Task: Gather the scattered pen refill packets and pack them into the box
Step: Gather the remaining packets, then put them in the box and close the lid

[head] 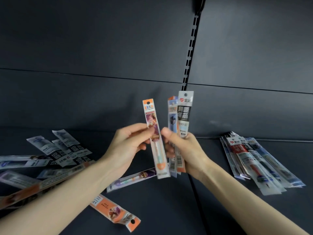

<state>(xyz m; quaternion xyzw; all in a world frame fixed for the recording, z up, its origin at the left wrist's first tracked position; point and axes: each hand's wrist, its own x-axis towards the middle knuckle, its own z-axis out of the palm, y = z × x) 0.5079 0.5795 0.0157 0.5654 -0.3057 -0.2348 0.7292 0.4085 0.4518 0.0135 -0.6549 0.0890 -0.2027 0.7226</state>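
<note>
Over shelf (169, 209), L hand (126, 146) pinches orange pkt (153, 126), R hand (184, 150) grips bundle (183, 112)

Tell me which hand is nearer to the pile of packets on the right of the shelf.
Right. The right hand is left of the pile, apart from it, holding a bundle; the left hand is farther left, pinching an orange packet.

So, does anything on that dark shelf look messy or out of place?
Flat plastic refill packets lie criss-crossed on the left of the dark shelf, and an orange-ended packet lies askew near the front. The right-hand stack is tidier.
</note>
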